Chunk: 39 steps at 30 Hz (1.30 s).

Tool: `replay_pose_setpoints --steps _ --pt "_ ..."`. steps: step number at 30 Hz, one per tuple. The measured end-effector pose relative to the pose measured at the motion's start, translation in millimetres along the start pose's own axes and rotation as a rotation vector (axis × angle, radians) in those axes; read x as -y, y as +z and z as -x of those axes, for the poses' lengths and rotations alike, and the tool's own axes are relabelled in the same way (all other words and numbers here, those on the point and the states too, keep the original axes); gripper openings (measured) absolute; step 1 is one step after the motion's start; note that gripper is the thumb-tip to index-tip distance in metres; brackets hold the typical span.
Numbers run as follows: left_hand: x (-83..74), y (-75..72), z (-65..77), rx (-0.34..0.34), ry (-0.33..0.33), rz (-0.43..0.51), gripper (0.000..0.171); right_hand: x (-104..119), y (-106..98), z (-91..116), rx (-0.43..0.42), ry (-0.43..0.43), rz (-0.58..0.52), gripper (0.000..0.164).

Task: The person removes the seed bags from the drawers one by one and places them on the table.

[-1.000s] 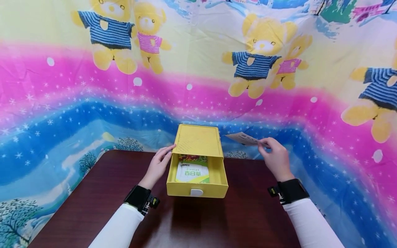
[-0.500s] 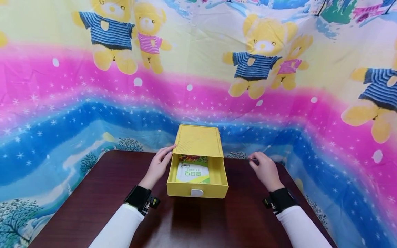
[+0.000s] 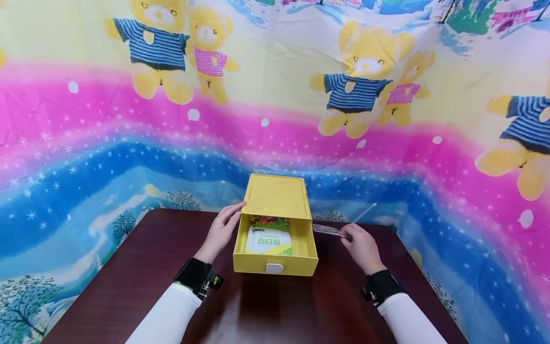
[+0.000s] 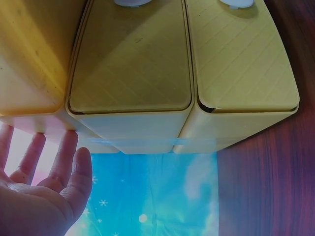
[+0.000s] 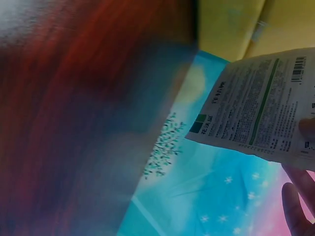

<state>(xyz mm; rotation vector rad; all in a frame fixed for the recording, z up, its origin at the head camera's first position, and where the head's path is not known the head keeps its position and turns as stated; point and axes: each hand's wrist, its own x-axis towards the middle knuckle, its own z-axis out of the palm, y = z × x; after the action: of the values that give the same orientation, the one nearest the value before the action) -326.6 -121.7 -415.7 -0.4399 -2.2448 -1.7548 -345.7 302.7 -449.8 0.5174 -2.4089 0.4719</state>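
Observation:
A yellow drawer unit stands on the table, its top drawer pulled out. Inside that drawer lies a white and green seed packet marked Zinnias. My left hand rests against the unit's left side, and the left wrist view shows its fingers straight, their tips on the yellow plastic. To the right of the unit, my right hand pinches a flat seed packet by its edge. The right wrist view shows that packet's printed back with a barcode.
Two shut lower drawers with white knobs sit under the open one. The dark brown tabletop surrounds the unit. A patterned cloth with bears hangs close behind the table.
My right hand has come down and left with its packet, from above table height to beside the drawer unit. The left hand and drawer have stayed in place.

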Motion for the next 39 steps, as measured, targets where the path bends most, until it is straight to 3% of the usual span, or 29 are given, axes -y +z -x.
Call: replay_pose_setpoints --steps 19,33,39 --pt "-2.3 0.2 3.9 0.013 -0.002 0.014 0.041 -6 27 17 0.156 0.073 0.011 0.019" --pt "-1.4 0.7 2.7 -0.002 0.011 0.003 0.041 -5 37 19 0.396 0.158 -0.038 0.019" --pt "-2.1 0.8 2.4 -0.008 0.012 0.013 0.040 -6 43 23 0.448 0.161 -0.048 0.021"
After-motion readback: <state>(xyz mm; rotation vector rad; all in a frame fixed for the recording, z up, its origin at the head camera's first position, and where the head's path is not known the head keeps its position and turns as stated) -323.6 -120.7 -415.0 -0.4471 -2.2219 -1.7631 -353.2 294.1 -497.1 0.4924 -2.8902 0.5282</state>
